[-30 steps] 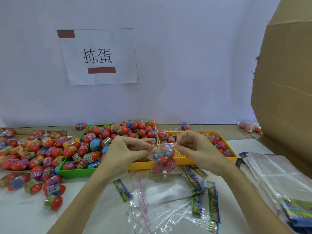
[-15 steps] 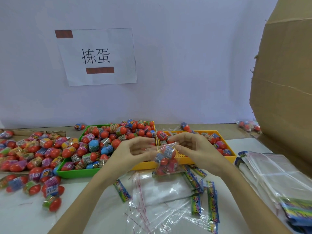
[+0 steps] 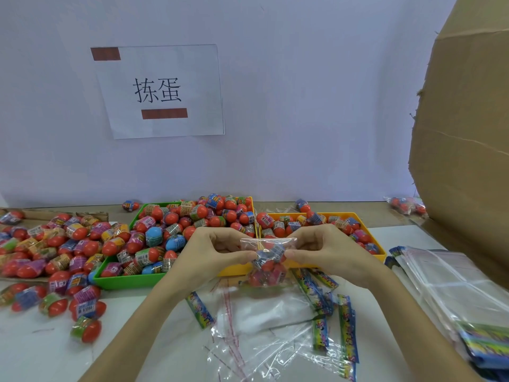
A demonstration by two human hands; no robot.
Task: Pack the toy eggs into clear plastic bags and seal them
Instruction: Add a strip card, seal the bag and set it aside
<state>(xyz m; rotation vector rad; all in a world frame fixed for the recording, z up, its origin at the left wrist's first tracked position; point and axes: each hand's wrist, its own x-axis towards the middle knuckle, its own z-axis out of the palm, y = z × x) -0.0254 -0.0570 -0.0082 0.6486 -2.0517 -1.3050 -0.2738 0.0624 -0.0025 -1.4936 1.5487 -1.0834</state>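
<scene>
bag: small clear bag (image 3: 266, 264) of toy eggs, mid-frame, above the table; flap now folded over, so nearly sealed
hands: left hand (image 3: 217, 250) and right hand (image 3: 322, 250) both pinching its top

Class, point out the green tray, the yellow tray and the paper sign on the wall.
green tray (image 3: 129, 281), head view, front rim.
yellow tray (image 3: 370, 235), head view, right rim.
paper sign (image 3: 192, 78), head view, blank area.

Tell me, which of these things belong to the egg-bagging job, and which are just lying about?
Part of the job:
left hand and right hand, pinching the filled bag
toy eggs in the green tray
empty clear bags

Lying about:
wall sign
cardboard box
</scene>
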